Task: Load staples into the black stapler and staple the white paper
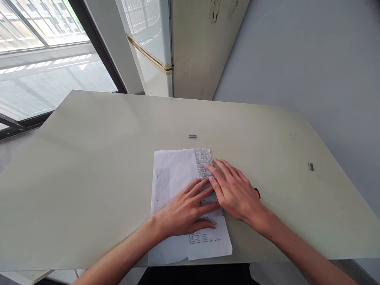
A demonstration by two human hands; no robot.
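Observation:
A white paper sheet lies flat on the table in front of me. Along its right side runs a strip with a dense dark block pattern, and a printed flap with small lines of text sits at the lower right. My left hand rests palm down on the paper, fingers spread over the strip and the print. At the paper's right edge, my right hand has its fingers stretched out, the index tip touching the strip. A black and orange object is mostly hidden behind my right hand.
The pale table spreads wide on both sides. A small grey strip lies beyond the paper, and another small grey piece is at the right. Behind the table stand a fridge, a wall and a window.

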